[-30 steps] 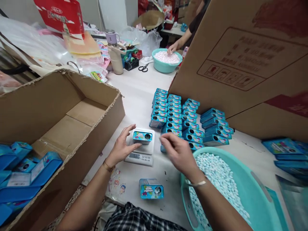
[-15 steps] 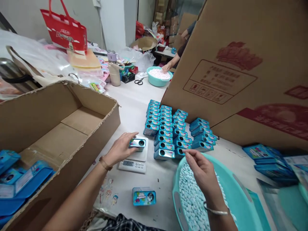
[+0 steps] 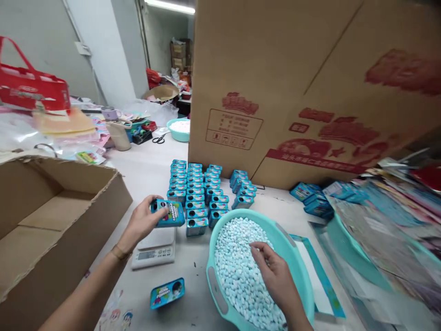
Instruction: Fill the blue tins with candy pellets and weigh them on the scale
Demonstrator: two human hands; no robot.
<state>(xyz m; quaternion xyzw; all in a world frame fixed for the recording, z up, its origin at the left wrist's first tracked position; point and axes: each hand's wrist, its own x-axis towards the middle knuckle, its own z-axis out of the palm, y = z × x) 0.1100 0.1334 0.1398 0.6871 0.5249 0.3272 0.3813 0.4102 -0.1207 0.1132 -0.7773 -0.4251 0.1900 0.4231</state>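
My left hand (image 3: 146, 218) is closed around a small blue candy tin (image 3: 167, 213), holding it tilted just above the white digital scale (image 3: 155, 248). My right hand (image 3: 275, 278) hovers over the turquoise basin (image 3: 303, 262), its thumb and fingertips pinched together. Whatever is between them, if anything, is too small to see. Pale blue candies (image 3: 237, 257) fill much of the basin. Another blue tin (image 3: 167, 293) lies on the table in front of the scale. Beyond it stand rows of similar tins (image 3: 195, 198), several with a round dark opening on top.
An open cardboard box (image 3: 65, 230) stands at the left. A large printed carton (image 3: 292, 92) walls off the back right. More tins (image 3: 315, 200) and plastic sheets (image 3: 386, 257) lie to the right. Farther back are scissors (image 3: 160, 138) and a second basin (image 3: 179, 135).
My left hand has lifted the tin off the scale and tipped it. My right hand has moved from beside the tin rows to over the candies. The view has swung right.
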